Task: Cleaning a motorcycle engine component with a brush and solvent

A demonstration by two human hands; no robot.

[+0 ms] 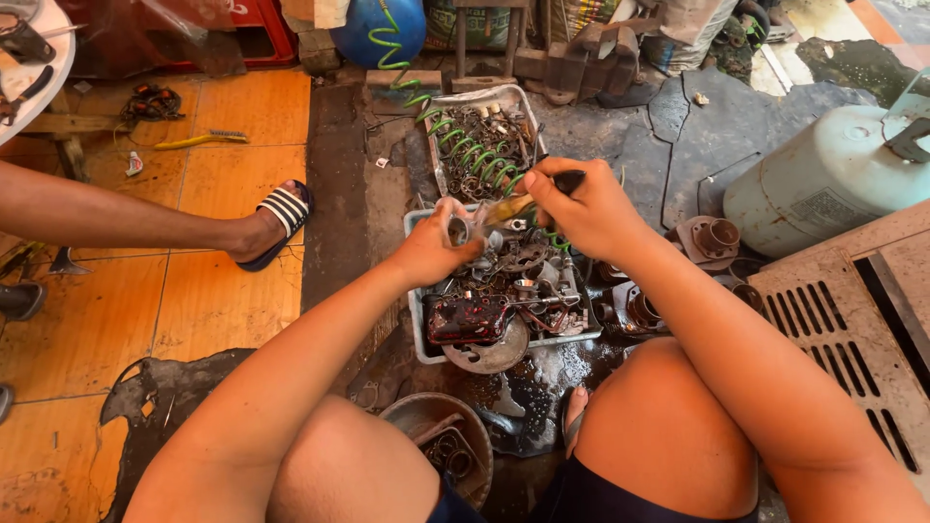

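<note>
Here the small metal part (457,230) (greasy, ring-shaped) sits pinched in the left hand (431,247).

The person's arms are bare from shoulder to wrist, with no sleeves, watch or bracelet showing. The left hand (433,247) and right hand (581,208) wear no gloves or rings; the fingers look smudged with dark grime. Both knees and thighs are bare. Dark navy shorts show between the thighs, just below the knees at the picture's bottom edge.
</note>
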